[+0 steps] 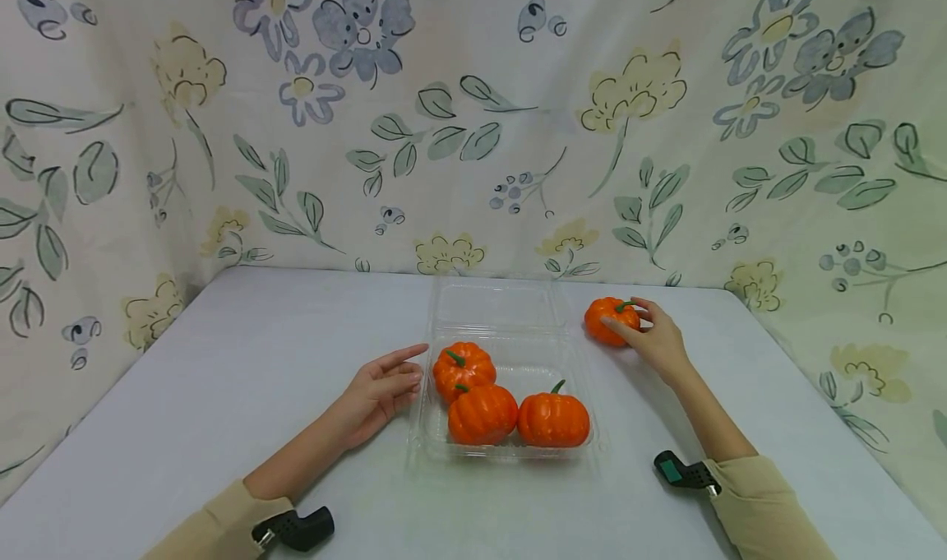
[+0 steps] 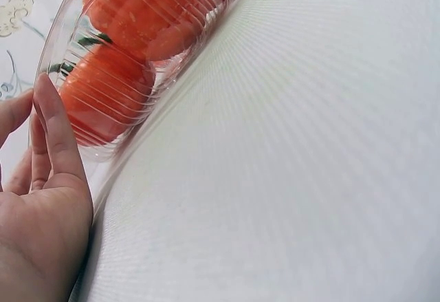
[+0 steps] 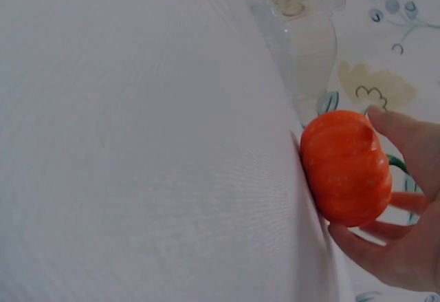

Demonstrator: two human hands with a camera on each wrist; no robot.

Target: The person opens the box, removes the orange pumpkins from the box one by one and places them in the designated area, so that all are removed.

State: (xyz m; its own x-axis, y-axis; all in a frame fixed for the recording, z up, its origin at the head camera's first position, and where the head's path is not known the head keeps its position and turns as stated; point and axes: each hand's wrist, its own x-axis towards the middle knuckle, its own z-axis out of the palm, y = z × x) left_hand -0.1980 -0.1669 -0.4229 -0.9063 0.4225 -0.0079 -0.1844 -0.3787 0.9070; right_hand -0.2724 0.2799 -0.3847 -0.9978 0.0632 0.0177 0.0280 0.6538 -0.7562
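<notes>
Step in hand, by judgement: grasping orange mini pumpkin [image 1: 605, 310], on table [image 1: 318, 321], right of open clear clamshell's [image 1: 530, 372] far end. My right hand [image 1: 661, 342] pinches pumpkin, thumb opposing fingers. My left hand [image 1: 373, 397], fingers loosely extended, beside clamshell's left wall. Next move likely requires firm, even grip.

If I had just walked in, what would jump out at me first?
Most likely the three bright orange pumpkins grouped in the clear plastic container mid-table. Next, a fourth pumpkin outside it, towards the far right, held by the person's right hand, while the left hand is at the container's left edge. Behind it all hangs a pale flowered cloth.
</notes>
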